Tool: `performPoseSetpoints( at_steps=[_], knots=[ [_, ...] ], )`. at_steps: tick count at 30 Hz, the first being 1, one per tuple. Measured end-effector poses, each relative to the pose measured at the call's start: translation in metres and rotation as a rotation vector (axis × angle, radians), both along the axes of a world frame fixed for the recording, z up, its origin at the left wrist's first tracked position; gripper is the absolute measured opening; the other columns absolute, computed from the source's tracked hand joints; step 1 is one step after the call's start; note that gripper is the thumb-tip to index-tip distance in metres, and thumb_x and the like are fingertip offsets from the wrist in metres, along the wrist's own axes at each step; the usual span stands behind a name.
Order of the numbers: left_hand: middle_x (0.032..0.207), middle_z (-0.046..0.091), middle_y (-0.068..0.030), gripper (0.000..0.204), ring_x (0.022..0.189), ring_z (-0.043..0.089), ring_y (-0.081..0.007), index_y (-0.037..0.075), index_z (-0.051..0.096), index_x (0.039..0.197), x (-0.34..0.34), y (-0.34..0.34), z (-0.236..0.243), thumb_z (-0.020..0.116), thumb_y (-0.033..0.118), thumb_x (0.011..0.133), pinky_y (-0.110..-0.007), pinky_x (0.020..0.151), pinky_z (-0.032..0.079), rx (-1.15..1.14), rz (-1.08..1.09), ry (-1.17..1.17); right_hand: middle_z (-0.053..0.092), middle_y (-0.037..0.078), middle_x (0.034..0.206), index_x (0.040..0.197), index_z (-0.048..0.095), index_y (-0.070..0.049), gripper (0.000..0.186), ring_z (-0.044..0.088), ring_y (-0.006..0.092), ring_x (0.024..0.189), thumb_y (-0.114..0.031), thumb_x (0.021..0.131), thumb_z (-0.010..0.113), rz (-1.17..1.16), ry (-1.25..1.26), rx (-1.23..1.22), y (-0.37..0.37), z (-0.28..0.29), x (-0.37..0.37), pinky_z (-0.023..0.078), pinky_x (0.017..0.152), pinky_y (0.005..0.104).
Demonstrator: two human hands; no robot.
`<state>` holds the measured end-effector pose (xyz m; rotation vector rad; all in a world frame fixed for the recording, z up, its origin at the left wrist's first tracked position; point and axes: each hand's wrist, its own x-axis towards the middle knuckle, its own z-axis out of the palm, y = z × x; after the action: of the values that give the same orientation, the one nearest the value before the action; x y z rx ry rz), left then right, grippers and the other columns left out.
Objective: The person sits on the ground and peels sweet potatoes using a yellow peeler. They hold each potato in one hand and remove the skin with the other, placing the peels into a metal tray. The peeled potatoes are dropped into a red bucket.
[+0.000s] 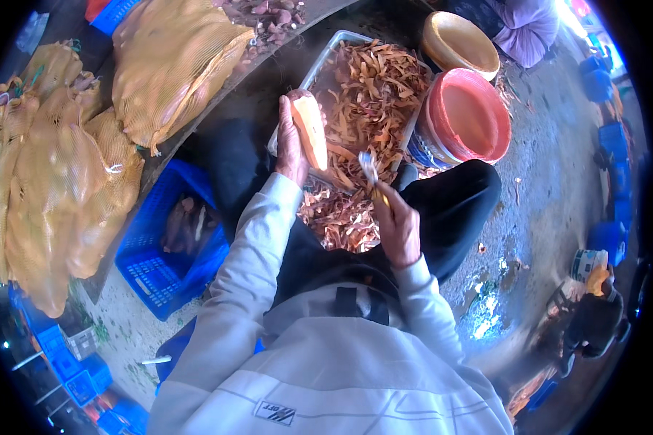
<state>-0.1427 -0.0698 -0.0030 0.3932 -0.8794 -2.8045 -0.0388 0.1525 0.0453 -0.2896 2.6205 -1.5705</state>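
Observation:
My left hand (292, 152) is wrapped round a sweet potato (310, 130), holding it tilted over a heap of peelings. A broad strip of its side shows pale orange flesh, while reddish skin remains near the upper end. In my right hand (399, 228) is a peeler (370, 171) with a yellowish handle and a metal head, a little to the right of the sweet potato and apart from it. Below both hands, a clear plastic tub (314, 75) is piled with orange-brown peelings (374, 94). More reddish peelings (341, 217) lie between my legs.
A blue crate (168, 283) with a few sweet potatoes stands on my left. Bulging yellow mesh sacks (58, 181) are beyond it. Right of the tub stand a red-rimmed bucket (437, 116) and a tan basin (429, 43). Another person's sleeve (527, 32) shows at the upper right.

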Motion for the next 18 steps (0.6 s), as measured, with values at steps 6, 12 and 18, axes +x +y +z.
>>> performPoseSetpoints(
  at_steps=[6,12,18],
  knots=[
    [0.094,0.066,-0.0093,0.043,0.076,0.064,-0.0199,0.010,0.059,0.110,0.003,-0.002,-0.021,0.045,0.049,0.102,-0.035,0.069,0.055,0.114,-0.124,0.134,0.065,0.024,0.075,0.122,0.064,-0.003,0.030,0.068,0.0324,0.069,-0.013,0.095,0.060,0.028,0.056,-0.080,-0.058,0.013,-0.062,0.051,0.065,0.0385],
    [0.103,0.060,-0.0028,0.041,0.089,0.061,-0.0172,0.015,0.056,0.110,0.009,0.004,-0.014,0.043,0.053,0.102,-0.031,0.077,0.053,0.038,-0.066,0.053,0.066,0.027,0.085,0.121,0.064,0.000,0.029,0.070,0.0390,0.081,-0.013,0.095,0.059,0.100,0.113,-0.084,-0.067,-0.010,-0.057,0.053,0.069,0.0388],
    [0.090,0.064,-0.0032,0.053,0.081,0.064,-0.0172,0.014,0.060,0.111,0.007,0.001,-0.001,0.051,0.064,0.094,-0.031,0.072,0.054,-0.104,0.025,-0.079,0.069,0.026,0.090,0.119,0.063,0.003,0.028,0.070,0.0391,0.085,-0.010,0.095,0.061,0.177,0.059,-0.111,-0.029,-0.008,0.004,0.055,0.074,0.0406]
  ],
)
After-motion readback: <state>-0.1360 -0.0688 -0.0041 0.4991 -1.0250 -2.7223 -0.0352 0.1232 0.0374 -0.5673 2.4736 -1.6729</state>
